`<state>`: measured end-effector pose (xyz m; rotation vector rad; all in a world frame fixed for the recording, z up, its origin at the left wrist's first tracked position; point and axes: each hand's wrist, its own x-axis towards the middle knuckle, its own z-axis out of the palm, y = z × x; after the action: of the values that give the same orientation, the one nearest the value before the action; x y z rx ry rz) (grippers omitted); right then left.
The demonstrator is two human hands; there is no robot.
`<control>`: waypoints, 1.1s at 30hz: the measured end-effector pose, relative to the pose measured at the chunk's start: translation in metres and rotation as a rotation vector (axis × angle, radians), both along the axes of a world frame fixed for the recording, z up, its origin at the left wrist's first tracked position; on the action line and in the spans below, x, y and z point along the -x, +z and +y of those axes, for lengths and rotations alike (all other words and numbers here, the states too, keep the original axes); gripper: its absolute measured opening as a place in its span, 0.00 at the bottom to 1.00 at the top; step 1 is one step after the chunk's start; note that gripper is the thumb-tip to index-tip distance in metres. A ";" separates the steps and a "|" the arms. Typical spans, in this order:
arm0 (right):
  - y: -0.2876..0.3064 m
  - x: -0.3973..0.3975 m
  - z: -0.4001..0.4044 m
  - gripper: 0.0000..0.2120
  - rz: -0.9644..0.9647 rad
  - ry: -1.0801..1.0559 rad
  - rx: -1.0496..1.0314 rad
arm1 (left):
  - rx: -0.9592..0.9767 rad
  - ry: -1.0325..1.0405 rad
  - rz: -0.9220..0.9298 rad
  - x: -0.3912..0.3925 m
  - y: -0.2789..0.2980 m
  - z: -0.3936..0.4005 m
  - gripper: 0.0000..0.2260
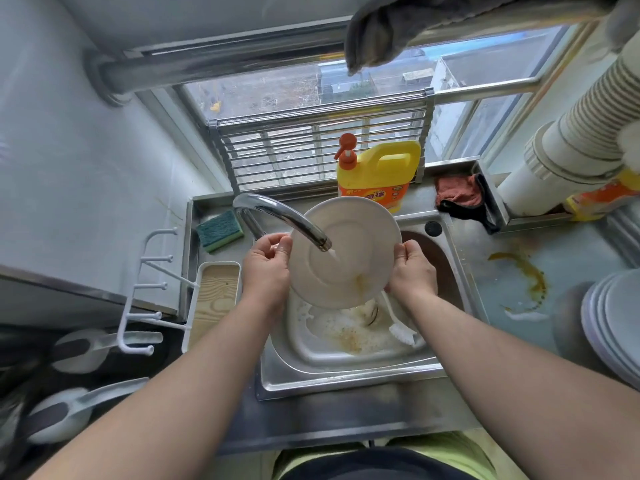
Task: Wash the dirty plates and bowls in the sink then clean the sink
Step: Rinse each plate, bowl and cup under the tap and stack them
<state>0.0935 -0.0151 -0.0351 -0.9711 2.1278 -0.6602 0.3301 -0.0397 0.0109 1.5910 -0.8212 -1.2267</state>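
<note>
I hold a white plate (360, 233) tilted over the steel sink (346, 375), its underside toward me. My left hand (266, 268) grips its left rim and my right hand (412, 271) grips its right rim. Water runs from the chrome faucet (277, 213) onto the plate, and a brownish smear shows near its lower edge. Below it, a dirty white dish (329, 344) with brown residue lies in the sink. A white brush (398, 323) leans in the sink by my right wrist.
A yellow detergent jug (381, 174) stands behind the sink. A green sponge (220, 230) lies at the left, beside a wooden-bottomed tray (214, 299). A stack of plates (613, 323) sits on the right counter near an orange spill (526, 271). A red cloth (457, 192) lies behind.
</note>
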 end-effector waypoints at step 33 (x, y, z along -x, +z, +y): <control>-0.009 -0.002 0.003 0.17 -0.038 0.197 -0.372 | -0.517 0.058 -0.013 -0.029 -0.056 0.045 0.04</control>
<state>0.0953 -0.0125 -0.0439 -0.9332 1.9935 -0.1745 0.3588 0.0052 -0.0447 2.0158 -0.4778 -1.4647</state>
